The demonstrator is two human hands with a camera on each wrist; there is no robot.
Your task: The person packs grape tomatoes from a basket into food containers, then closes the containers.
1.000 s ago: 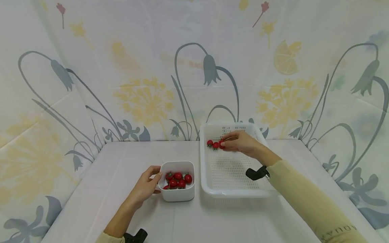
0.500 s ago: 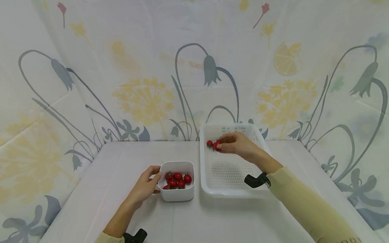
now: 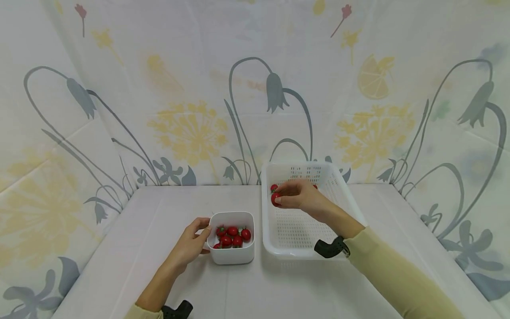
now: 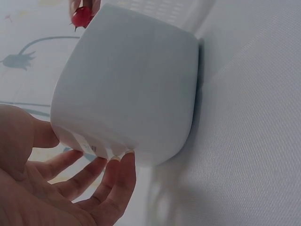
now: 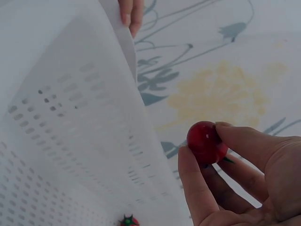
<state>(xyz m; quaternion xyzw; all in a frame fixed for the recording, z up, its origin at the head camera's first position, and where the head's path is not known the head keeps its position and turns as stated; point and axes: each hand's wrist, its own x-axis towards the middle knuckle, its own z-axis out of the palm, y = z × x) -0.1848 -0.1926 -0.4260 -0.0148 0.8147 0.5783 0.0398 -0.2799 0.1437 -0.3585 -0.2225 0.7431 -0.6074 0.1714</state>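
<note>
My right hand (image 3: 307,199) pinches a red cherry tomato (image 5: 206,142) between thumb and fingertips, over the left part of a white perforated basket (image 3: 311,254). Green sepals show beneath the fruit in the right wrist view. Another cherry tomato (image 3: 274,188) lies in the basket's back left corner, and a bit of red (image 3: 315,186) shows behind the hand. To the left stands a small white square container (image 3: 233,257) with several cherry tomatoes (image 3: 226,240) inside. My left hand (image 3: 190,244) holds its left side, the thumb at the rim and the fingers against the outer wall (image 4: 127,84).
The container and basket stand side by side on a white-covered table (image 3: 167,283), a narrow gap between them. A flower-printed cloth (image 3: 255,133) rises behind the table and along both sides.
My right hand has taken up a cherry tomato among those at the basket's back left and moved it left and slightly nearer. The left hand and the container stay put.
</note>
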